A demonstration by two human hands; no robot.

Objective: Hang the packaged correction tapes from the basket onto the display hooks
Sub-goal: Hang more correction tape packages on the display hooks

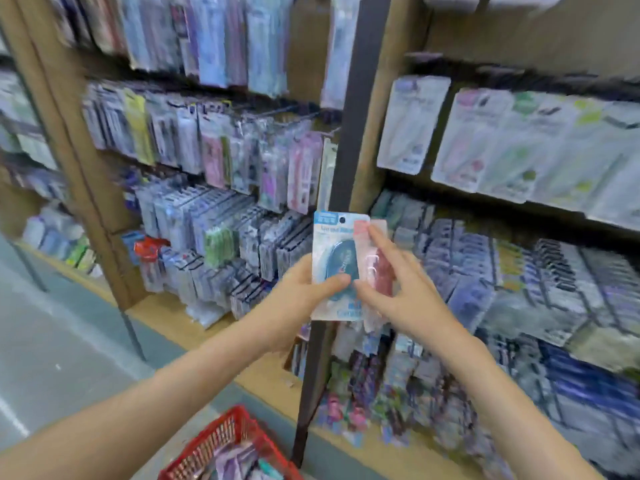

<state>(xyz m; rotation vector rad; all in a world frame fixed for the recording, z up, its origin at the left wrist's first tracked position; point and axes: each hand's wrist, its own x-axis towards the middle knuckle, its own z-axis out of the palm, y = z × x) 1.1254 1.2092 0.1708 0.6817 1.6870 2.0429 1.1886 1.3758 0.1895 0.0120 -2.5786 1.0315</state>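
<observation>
I hold a blue pack (333,247) of correction tape upright in front of me at the middle of the display. My left hand (294,301) grips its lower left edge, thumb across the front and the rest curled behind. A pink pack (379,268) sits against its right side, partly overlapping it. My right hand (401,296) pinches that one, with my fingers (379,242) laid up its front and my thumb at its lower edge. The blur makes it hard to say whether the pink one is a single pack or two together.

Both packs are level with a dark upright post (349,133) that divides the brown shelves (405,32). Rows of hanging packets (221,147) fill the bay on the left, and larger pale packets (485,143) fill the one on the right.

Below my left forearm, a red basket (221,439) with more packs inside stands near the post's foot. A grey-green floor (52,341) runs off to the left.
</observation>
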